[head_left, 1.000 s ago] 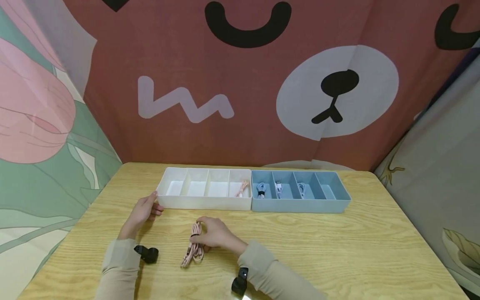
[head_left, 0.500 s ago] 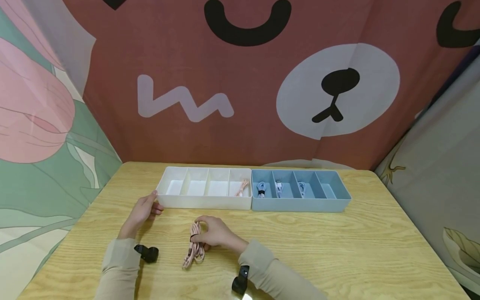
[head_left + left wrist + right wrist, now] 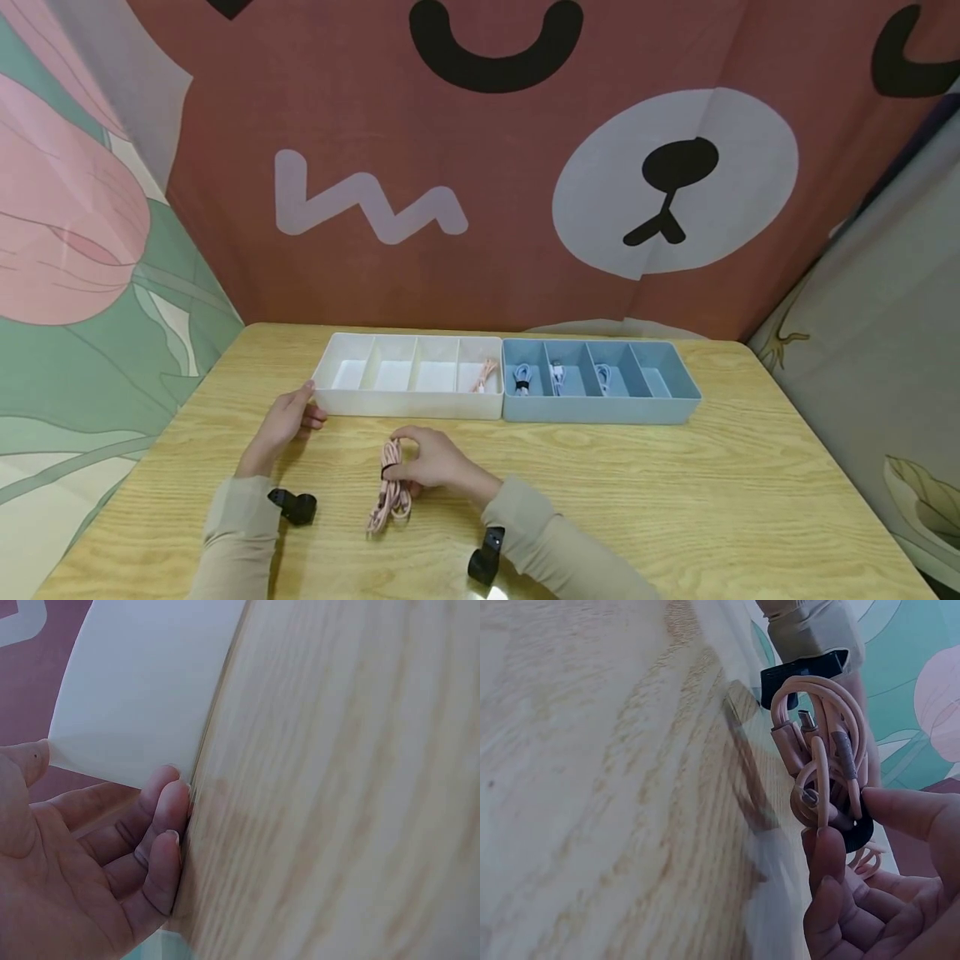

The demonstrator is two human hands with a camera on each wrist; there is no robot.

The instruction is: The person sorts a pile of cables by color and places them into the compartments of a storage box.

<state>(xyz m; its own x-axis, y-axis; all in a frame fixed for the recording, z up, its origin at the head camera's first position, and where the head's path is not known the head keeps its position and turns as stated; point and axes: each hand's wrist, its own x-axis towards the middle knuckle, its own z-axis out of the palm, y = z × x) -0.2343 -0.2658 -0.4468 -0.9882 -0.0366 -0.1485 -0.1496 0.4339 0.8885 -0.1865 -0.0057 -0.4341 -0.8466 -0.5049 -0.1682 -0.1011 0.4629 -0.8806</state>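
Observation:
My right hand (image 3: 435, 463) pinches a coiled pink charging cable (image 3: 391, 492) near its black strap (image 3: 859, 829), between thumb and fingers. Its loops and metal plug (image 3: 805, 720) show in the right wrist view, in front of the other sleeve. The coil's lower end hangs close over the table. On the left, my left hand (image 3: 283, 423) holds the near left corner of a white divided box (image 3: 408, 405). In the left wrist view its thumb (image 3: 30, 759) is at the rim and its curled fingers (image 3: 161, 862) are low by the end wall.
Beside the white box stands a blue divided box (image 3: 600, 411); three of its compartments each hold a light blue cable (image 3: 522, 379). A thin pink cable (image 3: 486, 377) lies in the white box's rightmost compartment. The wooden table (image 3: 675, 500) meets a bear-print curtain (image 3: 510, 283) behind.
The right hand has risen slightly away from me with the pink cable, its sleeve shifting a little right. The left hand and both boxes have stayed in place.

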